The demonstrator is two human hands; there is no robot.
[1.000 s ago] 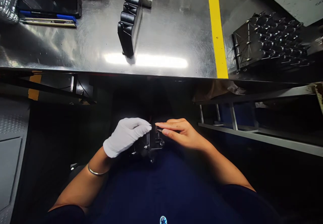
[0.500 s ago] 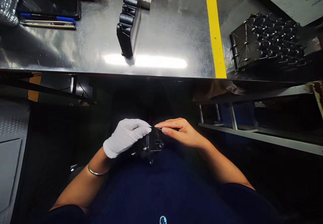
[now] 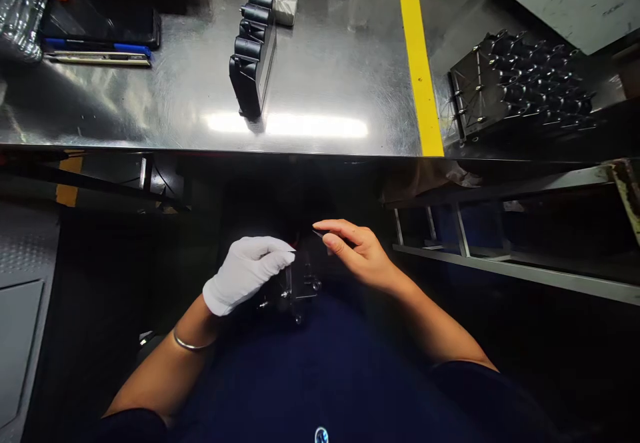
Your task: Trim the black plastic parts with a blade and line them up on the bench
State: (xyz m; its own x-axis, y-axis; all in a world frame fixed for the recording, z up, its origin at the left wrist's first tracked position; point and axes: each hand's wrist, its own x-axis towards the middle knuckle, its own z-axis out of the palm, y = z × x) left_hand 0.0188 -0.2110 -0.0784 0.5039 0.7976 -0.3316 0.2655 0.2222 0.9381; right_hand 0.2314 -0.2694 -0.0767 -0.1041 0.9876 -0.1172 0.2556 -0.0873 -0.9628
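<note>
Gloved left hand (image 3: 247, 274): pinched on dark part (image 3: 299, 296), beyond desk (image 3: 325, 83)'s near edge | bare right hand (image 3: 364, 253): clasping small pointed piece (image 3: 319, 233), apart from left | apparently close fingerwork, needing steadiness

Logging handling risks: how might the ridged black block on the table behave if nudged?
The ridged black block might tip sideways, as it looks thin for its length. Its moulded, plastic-looking body suggests stiffness; the smooth, shiny table could let it slide.
</note>
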